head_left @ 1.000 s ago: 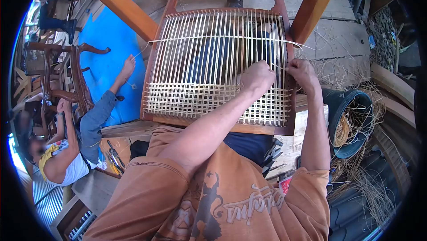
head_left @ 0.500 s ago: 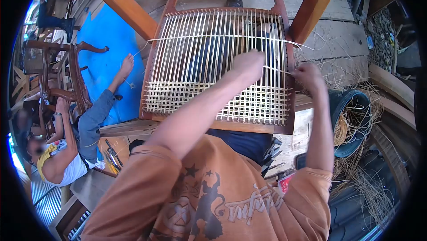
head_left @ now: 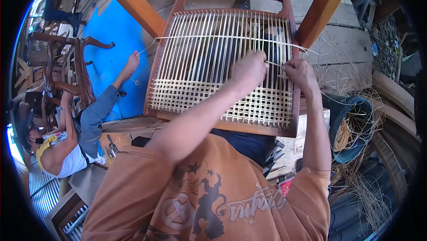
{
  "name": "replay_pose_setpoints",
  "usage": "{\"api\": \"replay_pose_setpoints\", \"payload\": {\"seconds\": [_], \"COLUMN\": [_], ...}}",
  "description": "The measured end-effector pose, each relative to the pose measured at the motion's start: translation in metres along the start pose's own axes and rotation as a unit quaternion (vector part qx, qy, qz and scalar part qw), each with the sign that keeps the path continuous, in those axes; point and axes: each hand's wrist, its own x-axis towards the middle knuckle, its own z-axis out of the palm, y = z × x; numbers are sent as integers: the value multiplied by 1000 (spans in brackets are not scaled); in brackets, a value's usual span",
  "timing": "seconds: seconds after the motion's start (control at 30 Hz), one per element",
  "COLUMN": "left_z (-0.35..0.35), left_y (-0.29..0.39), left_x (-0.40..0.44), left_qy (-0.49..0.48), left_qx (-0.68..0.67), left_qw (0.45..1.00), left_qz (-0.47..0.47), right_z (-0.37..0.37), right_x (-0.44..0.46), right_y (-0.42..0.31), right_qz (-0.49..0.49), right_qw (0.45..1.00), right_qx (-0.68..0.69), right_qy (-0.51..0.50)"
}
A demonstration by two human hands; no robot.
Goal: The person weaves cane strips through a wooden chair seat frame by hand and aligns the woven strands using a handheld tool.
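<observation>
A wooden chair seat frame [head_left: 155,70] carries many lengthwise cane strands, with a close woven band [head_left: 191,96] along its near part. One cross strand [head_left: 200,38] runs over the far part. My left hand [head_left: 250,70] is closed over the strands right of centre, its fingers pinched on a thin cane strand [head_left: 275,64]. Near the right rail, my right hand [head_left: 300,72] pinches the same strand, which stretches between both hands.
Right of the seat stands a dark bucket [head_left: 334,107] with coiled cane; loose cane lies around it. A person [head_left: 66,152] sits at the left beside a carved chair [head_left: 82,72] and blue sheet [head_left: 109,36]. Tools [head_left: 272,154] lie below the seat.
My left hand has moved left from its first place. My right hand went outward past the right rail, then came back over the seat edge. The view has shifted slightly.
</observation>
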Motion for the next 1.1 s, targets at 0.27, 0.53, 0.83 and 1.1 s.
{"api": "replay_pose_setpoints", "payload": {"seconds": [0.27,0.53,0.83,1.1], "left_z": [43,37,35,29], "left_y": [17,-2,4,-8], "left_x": [6,26,2,13], "left_qy": [-67,-145,18,-128], "left_qx": [38,-176,-14,-161], "left_qw": [993,951,999,958], "left_qz": [-93,-207,-41,-198], "right_z": [9,5,23,11], "right_x": [16,18,22,11], "right_y": [16,11,6,-2], "right_qz": [36,42,44,34], "right_qw": [995,990,984,987], "right_qx": [-87,-126,-169,-152], "right_qy": [-35,-37,-25,-40]}}
